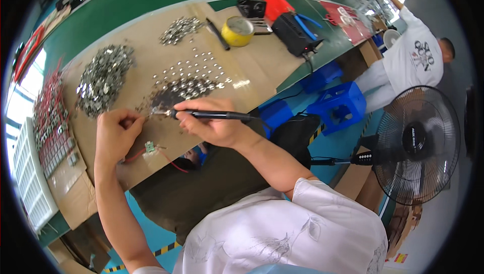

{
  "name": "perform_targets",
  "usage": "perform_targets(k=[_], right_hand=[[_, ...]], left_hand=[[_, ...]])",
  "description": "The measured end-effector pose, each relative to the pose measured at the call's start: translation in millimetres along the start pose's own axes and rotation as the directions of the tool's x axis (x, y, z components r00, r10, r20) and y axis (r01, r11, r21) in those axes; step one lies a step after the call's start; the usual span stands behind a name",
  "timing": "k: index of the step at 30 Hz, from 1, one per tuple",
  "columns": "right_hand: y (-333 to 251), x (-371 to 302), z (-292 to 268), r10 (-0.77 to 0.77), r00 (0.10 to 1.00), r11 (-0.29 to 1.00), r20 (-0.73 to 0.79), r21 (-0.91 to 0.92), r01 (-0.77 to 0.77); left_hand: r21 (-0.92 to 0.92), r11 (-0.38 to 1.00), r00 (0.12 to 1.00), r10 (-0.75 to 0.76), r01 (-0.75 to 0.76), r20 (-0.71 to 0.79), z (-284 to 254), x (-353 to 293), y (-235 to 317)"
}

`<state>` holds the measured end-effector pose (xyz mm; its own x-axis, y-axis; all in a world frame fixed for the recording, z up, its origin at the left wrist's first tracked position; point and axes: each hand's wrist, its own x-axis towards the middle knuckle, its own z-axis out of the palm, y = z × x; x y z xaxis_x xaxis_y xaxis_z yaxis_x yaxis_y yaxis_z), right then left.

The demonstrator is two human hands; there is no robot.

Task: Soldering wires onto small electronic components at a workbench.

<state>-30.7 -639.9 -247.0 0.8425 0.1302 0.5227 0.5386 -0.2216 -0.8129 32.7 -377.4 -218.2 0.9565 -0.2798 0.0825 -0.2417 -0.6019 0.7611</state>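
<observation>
My right hand [217, 123] is closed around the dark handle of a soldering iron [209, 115], its tip pointing left. Close to that tip, my left hand [118, 132] pinches with thumb and forefinger; what lies between them is too small to make out. A small green circuit board [149, 147] with red wires lies just below, by the cardboard's near edge. Beyond the iron, small shiny metal parts [194, 88] sit in loose rows over a dark, scorched-looking patch of the cardboard sheet [242, 92].
Metal pieces form a large heap [106, 78]; red-wired assemblies [50, 118] lie at far left by a white slatted tray [31, 165]. Behind are a yellow tape roll [238, 31], a marker [218, 34] and a black box [292, 35]. A fan [416, 143], blue stool [339, 105] and person stand right.
</observation>
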Motion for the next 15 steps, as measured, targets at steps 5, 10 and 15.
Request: perform_targets(k=[5,10,15], right_hand=[[0.8,-1.5,-1.5,-0.047,0.999,0.997,0.019,-0.058,0.048],[3.7,-1.3,-0.2,-0.056,0.998,0.998,-0.001,-0.029,0.056],[4.9,-0.3,-1.9,-0.058,0.998,0.998,-0.004,-0.037,0.058]], left_hand=[[-0.027,0.999,0.999,-0.040,0.040,0.012,1.3,-1.2,1.9],[-0.039,0.999,0.999,0.013,-0.014,-0.034,5.6,-0.4,-2.9],[-0.031,0.999,1.000,-0.022,0.022,-0.010,4.2,4.6,0.7]])
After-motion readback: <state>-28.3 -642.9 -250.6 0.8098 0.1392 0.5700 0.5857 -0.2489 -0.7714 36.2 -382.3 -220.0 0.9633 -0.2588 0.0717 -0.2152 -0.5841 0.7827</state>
